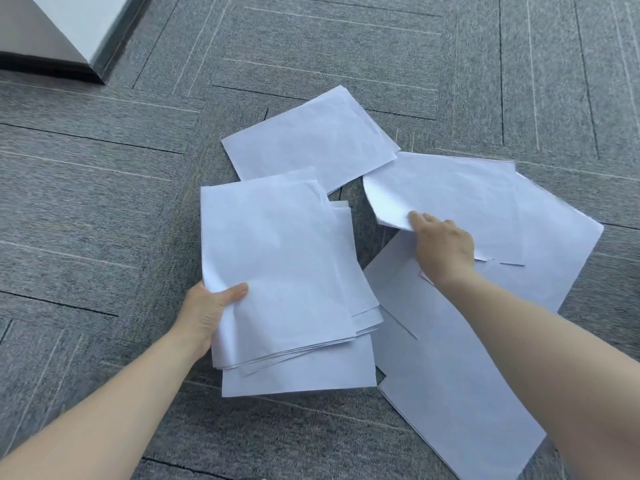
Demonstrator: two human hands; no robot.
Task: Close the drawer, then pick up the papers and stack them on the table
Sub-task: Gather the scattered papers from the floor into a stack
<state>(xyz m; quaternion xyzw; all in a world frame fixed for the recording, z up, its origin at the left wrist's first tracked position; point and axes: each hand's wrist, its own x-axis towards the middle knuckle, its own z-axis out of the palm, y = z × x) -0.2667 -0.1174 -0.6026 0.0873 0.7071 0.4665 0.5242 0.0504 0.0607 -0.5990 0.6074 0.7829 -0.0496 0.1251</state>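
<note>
White paper sheets lie scattered on the grey carpet. My left hand (211,306) grips a stack of several sheets (277,258) by its lower left edge, thumb on top, and the stack is lifted slightly off the floor. My right hand (441,245) pinches the curled-up corner of a single sheet (446,199) to the right. One sheet (311,140) rests flat farther away. More sheets (457,375) lie under my right forearm, and another sheet (304,379) sits below the held stack. The drawer is not in view.
Grey carpet tiles (104,202) with thin line patterns cover the floor all around. At the top left corner stands a piece of furniture with a dark side and a white panel (69,26).
</note>
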